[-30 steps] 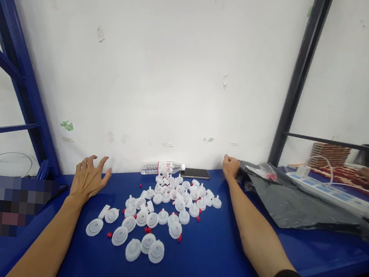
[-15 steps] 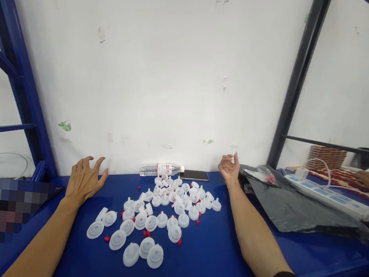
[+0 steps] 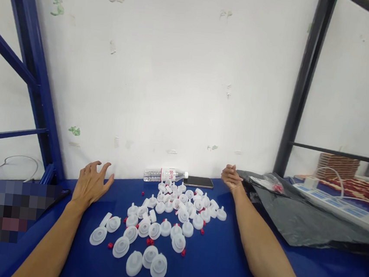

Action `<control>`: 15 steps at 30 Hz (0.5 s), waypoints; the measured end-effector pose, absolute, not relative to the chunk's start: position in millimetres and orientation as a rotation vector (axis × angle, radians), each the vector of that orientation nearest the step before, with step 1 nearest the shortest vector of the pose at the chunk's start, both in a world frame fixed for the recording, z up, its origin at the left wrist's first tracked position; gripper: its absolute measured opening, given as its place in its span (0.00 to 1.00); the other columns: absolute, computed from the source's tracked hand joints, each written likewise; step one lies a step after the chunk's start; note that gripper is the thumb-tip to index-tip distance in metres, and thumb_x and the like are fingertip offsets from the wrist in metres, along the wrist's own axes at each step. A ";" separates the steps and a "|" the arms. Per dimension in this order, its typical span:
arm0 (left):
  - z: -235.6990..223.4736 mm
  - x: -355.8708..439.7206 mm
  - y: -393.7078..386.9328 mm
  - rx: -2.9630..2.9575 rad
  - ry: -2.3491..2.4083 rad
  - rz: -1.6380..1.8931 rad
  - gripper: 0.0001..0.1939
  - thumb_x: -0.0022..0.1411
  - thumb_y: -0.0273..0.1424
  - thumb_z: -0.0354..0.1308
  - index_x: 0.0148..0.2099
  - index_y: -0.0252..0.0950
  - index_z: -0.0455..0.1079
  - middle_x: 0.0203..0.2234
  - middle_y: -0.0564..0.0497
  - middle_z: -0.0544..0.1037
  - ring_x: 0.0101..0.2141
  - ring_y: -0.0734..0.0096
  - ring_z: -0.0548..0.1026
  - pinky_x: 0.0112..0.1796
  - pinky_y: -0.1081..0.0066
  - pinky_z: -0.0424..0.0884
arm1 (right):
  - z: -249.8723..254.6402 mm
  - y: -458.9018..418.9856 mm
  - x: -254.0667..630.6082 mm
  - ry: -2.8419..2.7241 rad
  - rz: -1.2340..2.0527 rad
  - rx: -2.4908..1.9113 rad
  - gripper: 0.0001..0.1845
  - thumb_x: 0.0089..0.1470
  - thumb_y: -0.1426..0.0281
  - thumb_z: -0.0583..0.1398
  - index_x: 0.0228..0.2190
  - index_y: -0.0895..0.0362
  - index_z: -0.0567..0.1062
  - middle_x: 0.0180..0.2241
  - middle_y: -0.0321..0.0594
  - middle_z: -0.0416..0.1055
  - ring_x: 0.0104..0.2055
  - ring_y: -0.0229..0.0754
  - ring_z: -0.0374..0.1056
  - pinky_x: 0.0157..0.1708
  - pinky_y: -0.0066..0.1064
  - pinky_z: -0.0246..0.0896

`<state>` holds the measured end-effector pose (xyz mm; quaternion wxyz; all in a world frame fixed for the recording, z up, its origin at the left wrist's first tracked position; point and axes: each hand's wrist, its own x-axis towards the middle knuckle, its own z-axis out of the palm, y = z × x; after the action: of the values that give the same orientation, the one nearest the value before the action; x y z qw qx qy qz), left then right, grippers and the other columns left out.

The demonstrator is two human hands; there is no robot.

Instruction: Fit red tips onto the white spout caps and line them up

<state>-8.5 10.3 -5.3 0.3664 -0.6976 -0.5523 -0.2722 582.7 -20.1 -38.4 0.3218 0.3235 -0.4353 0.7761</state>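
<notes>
1. Holds the left hand near the far-left part of the blue table, back upward, fingers spread and bent, thumb well apart; grips nothing. Cannot tell whether touching the tabletop.
2. Has the right hand at the far side, just beside the dark plastic bag, fingers loosely curled; cannot tell whether closed on anything small.
3. Between both forearms, on the table: many white nozzle caps, crowded toward the far side, looser toward the near side; some with nozzles upward, others tipped with ringed faces showing, a few on edge.
4. Scattered among and around them: small red pieces.
5. Behind the crowded part: a clear bottle on its side, white cap pointing right, toward a dark-screened phone lying flat.
6. On the bag: a clear packet with red inside; farther right, a power strip.
</notes>
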 end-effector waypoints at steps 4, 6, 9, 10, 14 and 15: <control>-3.2 -9.6 12.8 -1.849 -1.431 -0.600 0.19 0.69 0.40 0.60 0.57 0.35 0.70 0.54 0.44 0.74 0.52 0.57 0.75 0.51 0.51 0.73 | -38.7 -17.6 582.4 -1.151 2.068 0.786 0.18 0.66 0.63 0.62 0.53 0.58 0.73 0.50 0.45 0.74 0.45 0.45 0.74 0.43 0.42 0.74; -1.9 -11.0 13.7 -1.896 -1.450 -0.526 0.18 0.69 0.39 0.60 0.56 0.35 0.71 0.53 0.44 0.75 0.50 0.59 0.76 0.51 0.51 0.74 | -40.1 -17.0 584.2 -1.143 2.063 0.742 0.18 0.66 0.63 0.62 0.53 0.59 0.73 0.49 0.45 0.74 0.44 0.44 0.74 0.42 0.41 0.74; -0.7 -13.3 14.1 -1.977 -1.494 -0.408 0.17 0.70 0.38 0.59 0.56 0.36 0.71 0.52 0.45 0.76 0.50 0.60 0.76 0.50 0.53 0.75 | -43.0 -15.5 588.5 -1.124 2.035 0.664 0.16 0.66 0.63 0.61 0.51 0.59 0.74 0.46 0.43 0.75 0.41 0.42 0.75 0.39 0.38 0.75; -0.7 -13.8 14.0 -1.996 -1.521 -0.372 0.17 0.70 0.38 0.59 0.56 0.36 0.71 0.52 0.45 0.76 0.49 0.60 0.77 0.49 0.54 0.76 | -44.0 -14.6 590.1 -1.117 2.023 0.631 0.16 0.66 0.63 0.61 0.51 0.59 0.74 0.46 0.43 0.75 0.40 0.42 0.75 0.38 0.37 0.75; -1.0 -13.7 12.9 -2.028 -1.668 -0.249 0.18 0.70 0.39 0.60 0.56 0.35 0.70 0.50 0.45 0.77 0.46 0.62 0.78 0.46 0.56 0.77 | -47.8 -9.7 596.5 -1.094 1.975 0.494 0.15 0.66 0.63 0.61 0.49 0.60 0.74 0.44 0.42 0.75 0.39 0.41 0.74 0.37 0.36 0.75; -1.0 -13.3 12.6 -2.035 -1.697 -0.223 0.18 0.70 0.39 0.60 0.56 0.35 0.70 0.50 0.45 0.77 0.46 0.62 0.78 0.45 0.56 0.77 | -48.6 -8.5 597.9 -1.090 1.961 0.472 0.15 0.66 0.63 0.61 0.49 0.60 0.75 0.43 0.42 0.75 0.38 0.40 0.74 0.36 0.35 0.74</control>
<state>-13.3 12.6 -1.0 0.2388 -0.7432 -0.6197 -0.0815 597.9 -8.5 -48.6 0.4116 0.1877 -0.4333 0.7795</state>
